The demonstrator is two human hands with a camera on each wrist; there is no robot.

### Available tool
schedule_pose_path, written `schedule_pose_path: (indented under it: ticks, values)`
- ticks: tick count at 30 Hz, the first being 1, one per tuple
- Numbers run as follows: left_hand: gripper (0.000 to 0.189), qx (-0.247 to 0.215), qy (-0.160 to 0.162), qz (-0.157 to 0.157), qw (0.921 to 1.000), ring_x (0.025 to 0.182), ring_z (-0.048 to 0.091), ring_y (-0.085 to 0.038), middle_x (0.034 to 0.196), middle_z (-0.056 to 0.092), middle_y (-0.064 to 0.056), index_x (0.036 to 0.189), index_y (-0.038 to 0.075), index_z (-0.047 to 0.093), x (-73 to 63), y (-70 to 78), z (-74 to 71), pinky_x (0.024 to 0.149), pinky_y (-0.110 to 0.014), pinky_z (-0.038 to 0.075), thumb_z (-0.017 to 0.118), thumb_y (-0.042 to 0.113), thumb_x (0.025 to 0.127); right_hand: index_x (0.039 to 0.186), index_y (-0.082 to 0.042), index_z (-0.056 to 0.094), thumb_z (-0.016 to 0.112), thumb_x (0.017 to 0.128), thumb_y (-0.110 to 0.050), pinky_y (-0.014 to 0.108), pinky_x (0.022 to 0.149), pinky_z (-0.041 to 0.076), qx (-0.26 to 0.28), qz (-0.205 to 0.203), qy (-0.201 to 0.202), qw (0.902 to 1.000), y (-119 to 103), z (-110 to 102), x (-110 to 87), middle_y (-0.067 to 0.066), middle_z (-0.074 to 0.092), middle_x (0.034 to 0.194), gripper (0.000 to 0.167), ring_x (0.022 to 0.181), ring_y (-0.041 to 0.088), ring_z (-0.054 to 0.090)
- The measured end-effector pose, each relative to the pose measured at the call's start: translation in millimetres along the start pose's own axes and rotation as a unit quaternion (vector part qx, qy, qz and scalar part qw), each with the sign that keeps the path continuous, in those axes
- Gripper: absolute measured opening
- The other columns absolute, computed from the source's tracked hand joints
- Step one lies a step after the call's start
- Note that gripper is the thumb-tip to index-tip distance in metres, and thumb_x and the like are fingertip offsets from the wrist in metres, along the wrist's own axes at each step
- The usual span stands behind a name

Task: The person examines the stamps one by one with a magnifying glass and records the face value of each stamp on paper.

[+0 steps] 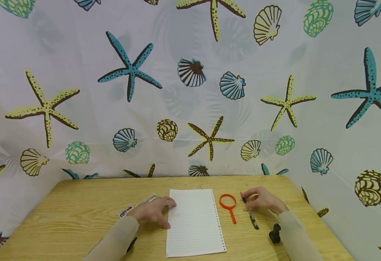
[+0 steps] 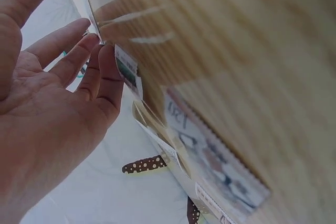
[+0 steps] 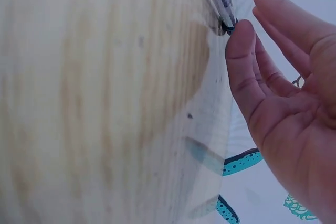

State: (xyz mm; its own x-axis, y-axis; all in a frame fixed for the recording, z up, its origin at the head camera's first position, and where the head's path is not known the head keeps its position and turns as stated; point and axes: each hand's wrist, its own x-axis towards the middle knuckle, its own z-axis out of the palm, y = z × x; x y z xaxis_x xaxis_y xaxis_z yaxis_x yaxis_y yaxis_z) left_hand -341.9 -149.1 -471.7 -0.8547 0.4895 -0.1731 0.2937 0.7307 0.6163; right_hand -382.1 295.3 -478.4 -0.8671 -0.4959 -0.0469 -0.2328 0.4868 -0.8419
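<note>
Pen (image 1: 253, 219) on wooden table (image 1: 79, 210), partly beneath the right grip (image 1: 264, 200)

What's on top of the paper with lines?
On the paper there's small, faint writing, and fingers of the left hand reach over its left edge. I can't see what those fingers cover, or anything underneath.

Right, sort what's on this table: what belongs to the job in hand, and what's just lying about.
Likely in the job:
lined sheet, left hand at its edge
pen, right hand at it

Apparently just lying about:
red magnifying glass, untouched
stamp-like slips, by the left hand
</note>
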Motion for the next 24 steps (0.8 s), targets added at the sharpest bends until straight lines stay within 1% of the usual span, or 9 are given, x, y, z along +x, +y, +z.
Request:
schedule_pose_path:
  ticks: [3,5,6,9,12,15,18,21,24]
  values:
    - [0.073,-0.025,0.005,-0.001,0.9997,0.140,0.037,-0.035,0.147,0.046,-0.013,0.136,0.010,0.055,-2.2,-1.5,-1.6,0.115,-0.055,0.028,0.088,0.017,0.071,0.125,0.010,0.059,0.070,0.089,-0.007,0.033,0.073,0.058,0.001,0.002,0.010,0.9999,-2,2,-2.1,0.030,0.059,0.126,0.041,0.083,0.020,0.069]
    - [0.070,-0.045,0.013,-0.004,0.9989,0.136,0.041,-0.035,0.144,0.049,-0.014,0.136,0.012,0.056,-2.8,-2.9,-3.5,0.113,-0.055,0.031,0.087,0.016,0.073,0.123,0.009,0.061,0.070,0.089,-0.009,0.034,0.073,0.058,-0.009,0.000,0.016,0.9998,-3,3,-3.3,0.028,0.062,0.122,0.039,0.084,0.018,0.068]
    - [0.068,-0.048,0.018,0.000,0.9987,0.133,0.044,-0.035,0.143,0.050,-0.013,0.135,0.012,0.056,-2.5,-3.6,-4.8,0.111,-0.055,0.034,0.086,0.016,0.074,0.123,0.008,0.061,0.071,0.089,-0.010,0.034,0.073,0.058,-0.012,0.000,0.019,0.9998,-4,4,-3.9,0.026,0.063,0.119,0.039,0.084,0.017,0.067]
    - [0.059,-0.046,0.034,0.023,0.9981,0.126,0.050,-0.035,0.138,0.055,-0.013,0.134,0.010,0.058,-1.9,-6.0,-10.3,0.106,-0.055,0.040,0.081,0.014,0.080,0.122,0.008,0.062,0.071,0.089,-0.011,0.033,0.071,0.058,0.003,0.006,0.019,0.9998,-7,6,-5.9,0.021,0.066,0.110,0.039,0.081,0.016,0.066]
    - [0.050,-0.042,0.052,0.056,0.9962,0.121,0.054,-0.036,0.135,0.058,-0.013,0.132,0.004,0.059,-3.8,-9.4,-18.1,0.102,-0.056,0.043,0.075,0.012,0.086,0.122,0.009,0.061,0.070,0.090,-0.010,0.033,0.067,0.058,0.035,0.013,0.004,0.9993,-12,9,-6.6,0.017,0.067,0.103,0.039,0.073,0.017,0.065]
    - [0.042,-0.051,0.067,0.069,0.9940,0.117,0.056,-0.036,0.130,0.061,-0.014,0.128,0.003,0.061,-6.9,-13.3,-24.0,0.101,-0.055,0.045,0.072,0.012,0.088,0.122,0.008,0.061,0.069,0.091,-0.010,0.032,0.064,0.058,0.051,0.017,-0.018,0.9984,-17,14,-6.9,0.013,0.068,0.097,0.037,0.069,0.017,0.065]
    - [0.034,-0.063,0.081,0.065,0.9926,0.115,0.057,-0.033,0.123,0.065,-0.011,0.122,0.005,0.065,-8.9,-17.8,-26.9,0.100,-0.053,0.046,0.071,0.013,0.089,0.120,0.007,0.062,0.069,0.091,-0.009,0.032,0.064,0.059,0.065,0.026,-0.043,0.9966,-22,19,-6.4,0.012,0.069,0.094,0.034,0.070,0.015,0.065]
    - [0.027,-0.075,0.091,0.052,0.9917,0.116,0.057,-0.031,0.119,0.066,-0.006,0.117,0.009,0.068,-10.9,-21.5,-28.5,0.098,-0.051,0.047,0.070,0.014,0.090,0.121,0.006,0.064,0.069,0.090,-0.010,0.034,0.066,0.060,0.071,0.037,-0.063,0.9948,-26,24,-5.7,0.011,0.070,0.096,0.035,0.075,0.016,0.067]
    - [0.023,-0.097,0.100,0.041,0.9894,0.119,0.055,-0.034,0.120,0.064,-0.005,0.113,0.010,0.069,-14.5,-24.3,-31.1,0.095,-0.049,0.049,0.069,0.012,0.090,0.121,0.005,0.065,0.070,0.090,-0.010,0.036,0.067,0.060,0.067,0.044,-0.068,0.9944,-30,29,-4.8,0.011,0.069,0.099,0.035,0.079,0.017,0.068]
